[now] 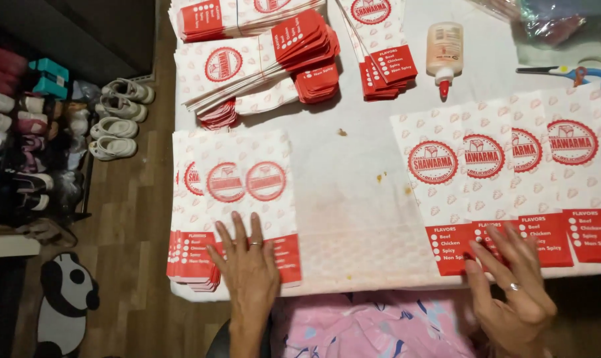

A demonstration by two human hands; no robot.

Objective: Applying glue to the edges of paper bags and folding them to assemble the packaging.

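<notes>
While my left hand [251,268] lies flat, fingers spread, on the lower end of the fanned stack of red-and-white paper bags [231,192] at lower left of the frame, my right hand [513,278] rests open on the red bottom strips of the overlapped row of bags [506,172] at lower right. Neither hand grips anything. Both sets run with long axes away from me, top to bottom in frame. Row sits directly ahead of the right fingertips; glue bottle [444,53] and scissors [566,71] lie well beyond, upper right.
</notes>
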